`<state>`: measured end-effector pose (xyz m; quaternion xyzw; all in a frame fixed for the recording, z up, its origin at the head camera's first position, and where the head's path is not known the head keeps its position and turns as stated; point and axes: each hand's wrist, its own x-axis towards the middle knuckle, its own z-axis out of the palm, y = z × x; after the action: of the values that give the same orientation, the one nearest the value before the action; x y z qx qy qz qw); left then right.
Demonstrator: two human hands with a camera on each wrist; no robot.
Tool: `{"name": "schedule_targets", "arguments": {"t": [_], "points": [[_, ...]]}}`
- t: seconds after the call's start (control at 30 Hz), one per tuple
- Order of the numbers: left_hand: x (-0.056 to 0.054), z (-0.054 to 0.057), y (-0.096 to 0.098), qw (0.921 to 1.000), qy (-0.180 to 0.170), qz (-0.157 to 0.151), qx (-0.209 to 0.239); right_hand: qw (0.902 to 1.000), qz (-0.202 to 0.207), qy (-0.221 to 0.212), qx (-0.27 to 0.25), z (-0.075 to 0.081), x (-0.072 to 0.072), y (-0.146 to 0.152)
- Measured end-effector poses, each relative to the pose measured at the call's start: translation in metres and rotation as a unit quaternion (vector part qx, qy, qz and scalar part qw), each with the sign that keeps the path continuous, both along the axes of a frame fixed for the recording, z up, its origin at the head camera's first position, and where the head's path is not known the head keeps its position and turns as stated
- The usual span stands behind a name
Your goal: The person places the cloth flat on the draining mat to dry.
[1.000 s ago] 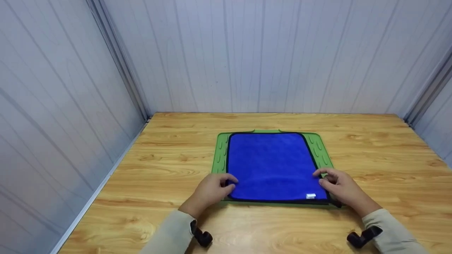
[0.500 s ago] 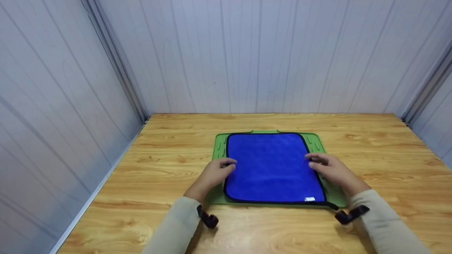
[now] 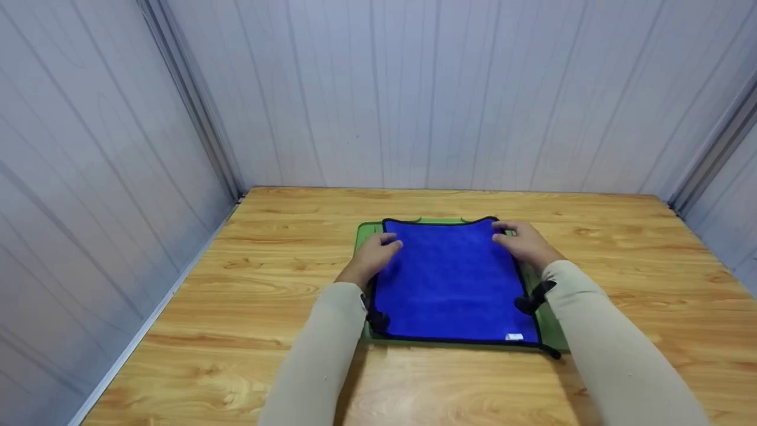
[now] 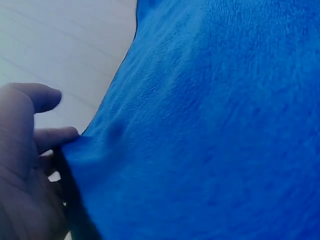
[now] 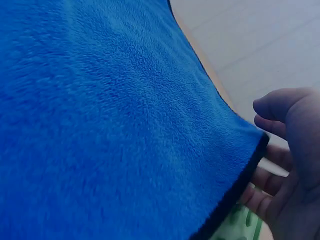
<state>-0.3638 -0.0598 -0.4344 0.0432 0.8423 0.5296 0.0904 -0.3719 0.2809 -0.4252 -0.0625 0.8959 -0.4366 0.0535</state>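
Observation:
A blue plush towel [image 3: 455, 284] with a black border lies over a green board [image 3: 365, 234], its far corners raised a little. My left hand [image 3: 374, 255] is at the towel's far left edge; in the left wrist view its straight finger [image 4: 57, 139] touches the towel's corner, with the thumb apart from it. At the far right corner is my right hand [image 3: 525, 242]. In the right wrist view its fingers [image 5: 265, 180] reach behind the black border, while the thumb side stays off the cloth. A white tag [image 3: 514, 336] and a black loop [image 3: 550, 351] show at the near right.
The wood-grain table [image 3: 284, 284] carries the board. A pale panelled wall [image 3: 366, 94] rises behind it, and another wall [image 3: 89, 177] stands along the left. Black wrist cameras sit at both cuffs; the right one [image 3: 530, 299] overlaps the towel's right edge in the head view.
Both hands have moved forward along the towel's sides, from its near corners to its far end. The far corners have lifted, and the near right loop now shows.

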Motion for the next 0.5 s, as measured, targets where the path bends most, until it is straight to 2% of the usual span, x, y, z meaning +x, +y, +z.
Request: {"name": "schedule_targets", "arguments": {"t": [0.1, 0.23, 0.3, 0.37, 0.5], "points": [[-0.002, 0.001, 0.002, 0.9975, 0.051, 0.022, 0.044, 0.9983, -0.037, 0.044, -0.006, 0.004, 0.001, 0.004], [-0.006, 0.003, 0.002, 0.9847, 0.131, 0.051, 0.103, 0.9908, -0.071, 0.112, -0.028, 0.009, 0.003, 0.011], [-0.007, 0.003, 0.001, 0.9808, 0.147, 0.058, 0.115, 0.9890, -0.075, 0.123, -0.032, 0.009, 0.002, 0.012], [-0.007, 0.003, 0.001, 0.9838, 0.132, 0.060, 0.106, 0.9917, -0.066, 0.107, -0.028, 0.008, 0.002, 0.012], [-0.005, 0.002, 0.001, 0.9965, 0.049, 0.058, 0.035, 0.9989, -0.016, 0.040, 0.022, 0.006, 0.002, 0.010]]}}
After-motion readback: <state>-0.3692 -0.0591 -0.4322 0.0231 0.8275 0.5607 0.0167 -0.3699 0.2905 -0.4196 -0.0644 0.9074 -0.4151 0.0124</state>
